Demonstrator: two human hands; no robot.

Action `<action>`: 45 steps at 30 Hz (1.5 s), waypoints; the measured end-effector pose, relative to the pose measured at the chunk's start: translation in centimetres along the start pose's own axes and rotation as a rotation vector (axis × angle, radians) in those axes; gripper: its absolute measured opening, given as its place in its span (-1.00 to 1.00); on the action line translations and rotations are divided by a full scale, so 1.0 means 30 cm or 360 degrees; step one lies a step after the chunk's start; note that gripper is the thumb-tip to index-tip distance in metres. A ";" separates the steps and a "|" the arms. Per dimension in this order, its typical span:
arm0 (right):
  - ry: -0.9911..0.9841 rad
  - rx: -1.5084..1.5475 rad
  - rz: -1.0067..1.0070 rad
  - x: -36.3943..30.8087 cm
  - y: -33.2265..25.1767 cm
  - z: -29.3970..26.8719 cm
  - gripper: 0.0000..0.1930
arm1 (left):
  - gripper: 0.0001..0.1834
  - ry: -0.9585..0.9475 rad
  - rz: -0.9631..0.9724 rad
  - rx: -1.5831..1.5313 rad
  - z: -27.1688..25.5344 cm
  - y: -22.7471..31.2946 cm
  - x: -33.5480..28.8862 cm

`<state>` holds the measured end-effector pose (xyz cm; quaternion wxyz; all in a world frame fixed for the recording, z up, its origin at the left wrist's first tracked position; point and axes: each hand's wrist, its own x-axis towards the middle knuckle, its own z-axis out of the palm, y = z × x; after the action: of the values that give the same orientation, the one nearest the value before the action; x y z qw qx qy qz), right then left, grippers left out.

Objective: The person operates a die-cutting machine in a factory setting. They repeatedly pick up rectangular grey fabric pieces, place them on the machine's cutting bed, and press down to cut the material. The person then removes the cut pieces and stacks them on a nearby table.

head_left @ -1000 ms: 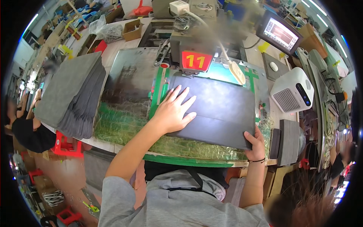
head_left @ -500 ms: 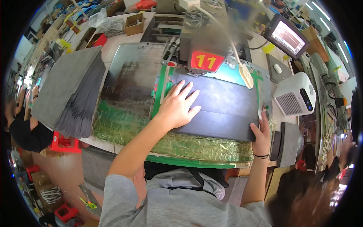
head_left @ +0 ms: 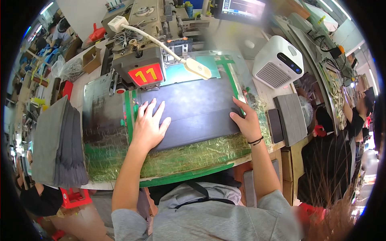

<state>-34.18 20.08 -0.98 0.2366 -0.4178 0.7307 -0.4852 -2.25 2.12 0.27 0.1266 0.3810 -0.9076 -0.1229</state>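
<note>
Touching dark panel [head_left: 193, 105], machine [head_left: 137, 59] and lamp [head_left: 198, 68] beyond

Head-worn left fisheye view, facing down, wide coverage; work surface [head_left: 189, 161] near below

Hands x2: left hand [head_left: 149, 126], right hand [head_left: 247, 120]. One dark panel [head_left: 189, 124], one machine head [head_left: 142, 64], one lamp [head_left: 197, 69], one white box-shaped appliance [head_left: 277, 64], one screen [head_left: 241, 9], one open cardboard box [head_left: 92, 60]. Grey stacks x2: left stack [head_left: 48, 140], right stack [head_left: 291, 119]; layers uncountable.
</note>
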 end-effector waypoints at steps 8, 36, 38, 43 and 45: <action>0.0561 -0.0448 -0.0151 -0.038 0.018 -0.129 -0.77 | -0.38 0.0000 0.0016 0.0091 -0.007 -0.006 -0.002; 0.0277 -0.1360 -0.0914 -0.316 -0.127 -0.201 -0.55 | -0.37 0.0347 0.0243 -0.0103 0.017 -0.022 -0.009; -0.0025 -0.1118 -0.1126 -0.266 -0.175 -0.055 -0.61 | -0.43 0.0419 0.0363 -0.0201 -0.012 -0.001 -0.002; -0.0351 -0.0994 -0.1321 -0.121 -0.216 0.138 -0.55 | -0.46 0.0451 0.0512 -0.0326 0.026 -0.036 -0.011; -0.0272 -0.1120 -0.1147 -0.082 -0.197 0.121 -0.49 | -0.48 0.0490 0.0425 -0.0249 0.033 -0.053 -0.017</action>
<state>-27.87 19.23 2.72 -0.0419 -0.7359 0.6374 -0.2245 -1.18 1.54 -1.25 0.3079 0.2608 -0.9076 -0.1154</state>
